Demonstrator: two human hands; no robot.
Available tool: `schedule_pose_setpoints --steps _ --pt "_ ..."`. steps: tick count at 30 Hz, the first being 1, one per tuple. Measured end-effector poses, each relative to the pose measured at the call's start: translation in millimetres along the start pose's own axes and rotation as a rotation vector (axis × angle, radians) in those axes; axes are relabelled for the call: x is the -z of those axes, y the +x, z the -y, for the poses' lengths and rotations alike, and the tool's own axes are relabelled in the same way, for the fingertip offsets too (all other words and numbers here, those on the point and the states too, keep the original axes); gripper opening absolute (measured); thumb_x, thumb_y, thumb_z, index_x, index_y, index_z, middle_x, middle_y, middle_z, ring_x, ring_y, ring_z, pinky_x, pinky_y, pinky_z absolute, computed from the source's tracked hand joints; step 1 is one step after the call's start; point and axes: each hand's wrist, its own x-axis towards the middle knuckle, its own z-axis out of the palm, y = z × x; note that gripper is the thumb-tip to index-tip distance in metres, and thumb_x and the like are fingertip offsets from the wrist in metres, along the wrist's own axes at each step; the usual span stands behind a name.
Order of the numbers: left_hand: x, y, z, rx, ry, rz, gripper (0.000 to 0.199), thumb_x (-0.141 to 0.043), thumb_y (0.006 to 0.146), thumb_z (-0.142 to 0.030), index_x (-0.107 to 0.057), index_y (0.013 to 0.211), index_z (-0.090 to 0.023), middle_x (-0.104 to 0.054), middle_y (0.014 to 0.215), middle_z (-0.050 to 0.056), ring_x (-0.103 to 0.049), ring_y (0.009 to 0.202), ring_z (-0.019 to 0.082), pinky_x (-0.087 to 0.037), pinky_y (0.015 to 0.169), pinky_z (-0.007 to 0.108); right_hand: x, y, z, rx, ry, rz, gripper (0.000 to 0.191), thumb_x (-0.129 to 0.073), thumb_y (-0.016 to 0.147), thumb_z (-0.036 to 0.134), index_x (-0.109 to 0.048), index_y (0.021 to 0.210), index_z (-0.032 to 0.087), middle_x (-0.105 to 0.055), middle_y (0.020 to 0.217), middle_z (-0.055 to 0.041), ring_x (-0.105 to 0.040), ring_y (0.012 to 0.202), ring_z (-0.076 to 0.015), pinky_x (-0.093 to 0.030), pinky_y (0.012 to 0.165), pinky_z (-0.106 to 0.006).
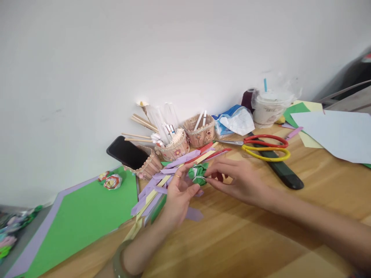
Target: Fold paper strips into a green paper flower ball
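Note:
A small folded paper ball, green with white bands (198, 173), is held up over the near middle of the table. My left hand (180, 195) grips it from the left between thumb and fingers. From the right, my right hand (236, 177) pinches its edge with thumb and forefinger. Beneath and behind the hands lies a heap of folded paper strips (158, 183), mostly purple with some yellow, red and green. Two finished paper rosettes (112, 180) rest on a green paper sheet (87, 212) to the left.
Scissors with red and yellow handles (265, 148) lie across a dark flat tool (284, 172) at right. Along the wall stand small baskets (199, 133), a phone (127, 152), a tissue pack (234, 120) and a lidded cup (269, 108). Paper sheets (339, 133) lie at far right.

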Motion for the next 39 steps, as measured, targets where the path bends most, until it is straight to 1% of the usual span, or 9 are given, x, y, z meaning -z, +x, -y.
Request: schedule_pose_setpoints --steps 6,10,13,17,20,25,28,33,39 --pt "-0.6 1.5 1.9 -0.01 0.012 0.032 0.043 -0.072 0.064 -0.021 -0.056 0.103 -0.026 -0.052 0.109 0.003 -0.053 0.086 0.013 -0.048 0.058 0.018 -2.6 -4.5 1.6 0.122 -0.189 -0.076 0.011 -0.051 0.078 0.013 -0.061 0.074 0.017 -0.062 0.065 -0.0019 -0.054 0.052 -0.0093 -0.039 0.047 -0.02" --pt "-0.5 2.2 2.5 -0.028 -0.018 0.049 0.042 -0.072 0.064 -0.02 -0.057 0.102 -0.026 -0.053 0.107 0.002 -0.053 0.083 0.013 -0.048 0.058 0.018 -1.3 -5.4 3.8 0.151 -0.186 -0.125 0.01 -0.051 0.077 0.011 -0.059 0.075 0.017 -0.061 0.063 -0.0009 -0.053 0.051 -0.009 -0.039 0.047 -0.02" --pt "1.0 1.1 1.2 0.014 -0.06 0.056 0.042 -0.071 0.066 -0.018 -0.058 0.104 -0.027 -0.054 0.107 0.001 -0.054 0.08 0.011 -0.049 0.06 0.018 3.5 -4.7 4.2 0.147 -0.157 -0.156 0.009 -0.052 0.078 0.011 -0.058 0.079 0.018 -0.061 0.064 -0.0009 -0.054 0.052 -0.0093 -0.04 0.049 -0.021" --pt "4.0 -0.9 -0.1 0.1 -0.112 0.055 0.04 -0.067 0.07 -0.02 -0.057 0.109 -0.028 -0.056 0.108 0.001 -0.055 0.08 0.01 -0.049 0.061 0.017 8.2 -4.3 3.1 0.132 -0.117 -0.117 0.01 -0.053 0.078 0.01 -0.057 0.082 0.018 -0.061 0.066 -0.0012 -0.055 0.056 -0.0099 -0.041 0.051 -0.022" --pt "5.4 -1.4 -0.1 0.126 -0.155 0.087 0.038 -0.064 0.074 -0.023 -0.058 0.111 -0.028 -0.056 0.111 0.001 -0.056 0.081 0.01 -0.05 0.06 0.017 7.1 -4.1 2.9 0.123 -0.068 -0.085 0.01 -0.053 0.079 0.01 -0.057 0.082 0.018 -0.062 0.068 -0.0015 -0.054 0.056 -0.0095 -0.043 0.052 -0.021" --pt "2.5 -1.8 -1.7 0.165 -0.175 0.094 0.044 -0.064 0.074 -0.026 -0.055 0.117 -0.031 -0.055 0.116 0.002 -0.056 0.088 0.014 -0.051 0.057 0.018 2.9 -2.2 3.9 0.041 0.003 -0.083 0.008 -0.054 0.08 0.012 -0.058 0.085 0.018 -0.061 0.07 -0.0025 -0.053 0.057 -0.0097 -0.045 0.052 -0.021" --pt "-0.5 -2.1 -3.2 0.169 -0.153 0.061 0.047 -0.063 0.075 -0.027 -0.052 0.12 -0.033 -0.054 0.119 0.001 -0.055 0.087 0.013 -0.051 0.055 0.017 0.9 -1.6 2.6 0.038 0.03 -0.091 0.008 -0.055 0.08 0.011 -0.059 0.083 0.017 -0.06 0.069 -0.0018 -0.053 0.056 -0.0094 -0.044 0.052 -0.02" --pt "-1.4 0.0 -2.5 0.169 -0.14 0.045 0.051 -0.069 0.069 -0.025 -0.055 0.117 -0.031 -0.057 0.114 0.001 -0.053 0.072 0.007 -0.05 0.057 0.017 -3.0 -2.7 0.9 0.02 0.008 -0.099 0.008 -0.055 0.08 0.01 -0.059 0.078 0.017 -0.059 0.066 -0.0011 -0.052 0.054 -0.0091 -0.043 0.05 -0.02" --pt "2.1 2.5 2.7 0.122 -0.027 0.044 0.054 -0.071 0.067 -0.023 -0.055 0.118 -0.032 -0.057 0.116 0.001 -0.054 0.079 0.011 -0.05 0.055 0.016 -2.0 -2.7 1.4 -0.026 0.052 -0.011 0.009 -0.054 0.079 0.011 -0.058 0.075 0.018 -0.059 0.067 -0.0016 -0.053 0.055 -0.0095 -0.043 0.052 -0.021"
